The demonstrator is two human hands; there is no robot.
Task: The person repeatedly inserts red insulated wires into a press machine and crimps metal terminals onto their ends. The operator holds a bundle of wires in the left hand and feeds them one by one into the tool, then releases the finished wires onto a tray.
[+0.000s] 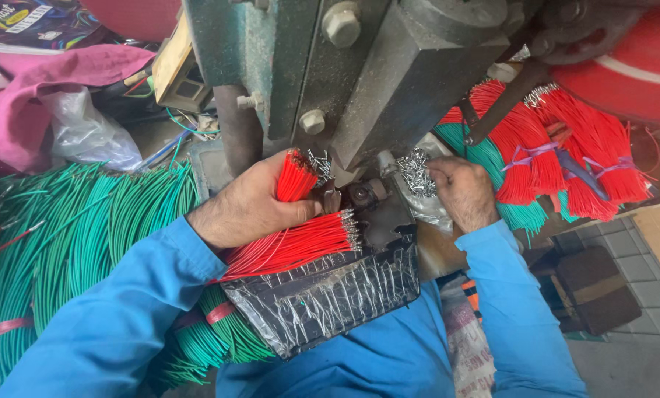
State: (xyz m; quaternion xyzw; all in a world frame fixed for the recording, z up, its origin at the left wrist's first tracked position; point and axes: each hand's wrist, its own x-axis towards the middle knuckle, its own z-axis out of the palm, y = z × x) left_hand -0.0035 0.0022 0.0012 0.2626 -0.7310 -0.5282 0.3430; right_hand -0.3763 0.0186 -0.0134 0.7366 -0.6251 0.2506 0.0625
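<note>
Blue sleeves (124, 317) fill the bottom, with a taped black tray (330, 291) between them and a big green machine (330, 66) looming right above both hands. Left hand (253, 206) is clamped around a bundle of red wires (297, 239), more green wires (72, 236) piled off to its left. Right hand (459, 191) has its fingers pinched in a heap of small metal terminals (416, 171), tied red and green wires (558, 162) just to its right.

Both hands, the left hand (249, 203) and the right hand (459, 191), are bare; bright blue long sleeves (131, 309) reach to each wrist, with matching blue clothing below.
</note>
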